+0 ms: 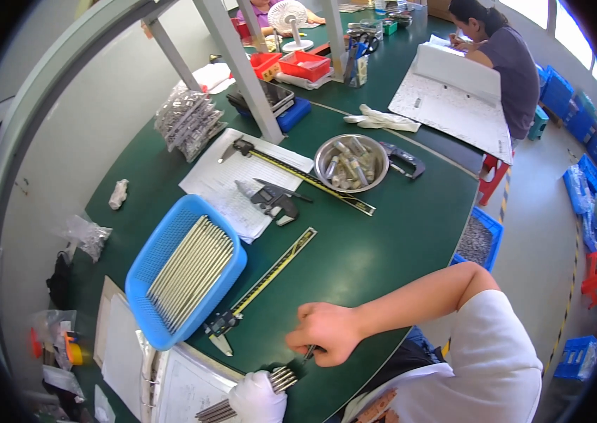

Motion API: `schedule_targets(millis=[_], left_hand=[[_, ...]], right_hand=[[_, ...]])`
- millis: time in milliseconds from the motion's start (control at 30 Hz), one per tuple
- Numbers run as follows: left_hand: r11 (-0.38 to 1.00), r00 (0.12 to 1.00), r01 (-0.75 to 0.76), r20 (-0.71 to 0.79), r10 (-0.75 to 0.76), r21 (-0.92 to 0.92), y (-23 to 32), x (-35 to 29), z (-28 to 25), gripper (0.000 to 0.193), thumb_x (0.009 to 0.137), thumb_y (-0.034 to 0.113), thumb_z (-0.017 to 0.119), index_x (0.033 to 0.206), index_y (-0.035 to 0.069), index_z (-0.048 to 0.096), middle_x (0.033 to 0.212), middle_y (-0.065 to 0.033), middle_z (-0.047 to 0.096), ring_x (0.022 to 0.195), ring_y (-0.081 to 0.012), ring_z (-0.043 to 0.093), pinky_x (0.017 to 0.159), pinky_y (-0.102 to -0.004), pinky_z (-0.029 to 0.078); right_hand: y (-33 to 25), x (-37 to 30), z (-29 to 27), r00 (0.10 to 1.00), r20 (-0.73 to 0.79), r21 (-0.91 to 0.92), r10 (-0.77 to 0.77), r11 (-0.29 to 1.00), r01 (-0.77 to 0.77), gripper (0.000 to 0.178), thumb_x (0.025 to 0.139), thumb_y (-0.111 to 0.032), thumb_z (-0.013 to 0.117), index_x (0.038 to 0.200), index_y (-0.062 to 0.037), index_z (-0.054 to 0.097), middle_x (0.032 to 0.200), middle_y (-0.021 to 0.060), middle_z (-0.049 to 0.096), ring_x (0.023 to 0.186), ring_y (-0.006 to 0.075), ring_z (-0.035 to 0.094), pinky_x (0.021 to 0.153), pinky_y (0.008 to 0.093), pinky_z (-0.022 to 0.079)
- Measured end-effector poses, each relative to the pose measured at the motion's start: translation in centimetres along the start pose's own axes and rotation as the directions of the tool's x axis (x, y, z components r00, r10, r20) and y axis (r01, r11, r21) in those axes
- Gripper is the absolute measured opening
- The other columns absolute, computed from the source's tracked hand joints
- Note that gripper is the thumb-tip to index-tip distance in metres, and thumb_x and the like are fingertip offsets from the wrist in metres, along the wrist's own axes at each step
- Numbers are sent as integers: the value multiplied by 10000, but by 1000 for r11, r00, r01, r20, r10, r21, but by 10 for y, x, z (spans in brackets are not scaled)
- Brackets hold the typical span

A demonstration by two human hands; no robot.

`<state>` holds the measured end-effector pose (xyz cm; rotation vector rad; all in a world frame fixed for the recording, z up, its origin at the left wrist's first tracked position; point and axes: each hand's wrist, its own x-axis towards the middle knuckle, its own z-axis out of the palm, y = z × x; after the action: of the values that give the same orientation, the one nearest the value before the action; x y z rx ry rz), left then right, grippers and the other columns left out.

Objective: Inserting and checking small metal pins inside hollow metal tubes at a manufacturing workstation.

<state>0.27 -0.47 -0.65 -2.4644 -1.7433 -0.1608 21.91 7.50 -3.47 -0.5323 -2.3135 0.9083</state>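
My left hand (256, 398), in a white glove, grips a bundle of thin metal rods (281, 379) near the table's front edge. My bare right hand (327, 331) pinches the tip of one rod at the bundle's right end. A long caliper (263, 285) lies on the green table just left of my hands. Beside it a blue basket (145, 271) holds several more long metal rods (193, 271).
A steel bowl (327, 151) with metal parts, a second long caliper (312, 180), a small digital caliper (274, 201) and paper sheets (224, 180) lie further back. Bagged parts (187, 121) lean by a post. A person (503, 60) writes at the far right. Blue crates (480, 236) stand on the floor.
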Motion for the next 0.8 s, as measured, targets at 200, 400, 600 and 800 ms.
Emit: schedule_targets(millis=[200,400,600,800], left_hand=[[1000,999,-5,-51,6,23,0,-8,3,215,807,279,602,672,136,515,606,-86,539,522,-287,557,476,-415,448],[997,990,-12,-136,22,71,6,-25,4,223,813,289,611,663,148,525,595,-72,533,500,-279,547,462,-414,436],[988,997,67,-42,-62,138,-4,-8,16,149,707,196,606,797,112,523,719,-126,540,656,-345,542,576,-494,396],[1000,981,13,-192,-14,-6,-4,10,-1,326,683,214,780,780,106,488,616,-73,478,534,-294,492,487,-403,370]], right_hand=[[-6,-7,7,999,-30,2,21,1000,-21,181,587,-101,535,764,-118,502,581,19,525,547,273,515,713,362,409],[-12,-14,14,999,-38,-49,8,999,-9,167,603,-124,560,767,-127,530,569,18,523,539,273,523,690,361,424],[3,2,-6,988,-156,-189,-4,982,-26,138,585,-128,578,721,-147,564,568,54,514,522,305,500,551,447,411],[-3,9,-20,992,-97,-127,86,987,-98,203,645,-92,582,838,-113,525,456,19,436,442,260,473,598,360,417]])
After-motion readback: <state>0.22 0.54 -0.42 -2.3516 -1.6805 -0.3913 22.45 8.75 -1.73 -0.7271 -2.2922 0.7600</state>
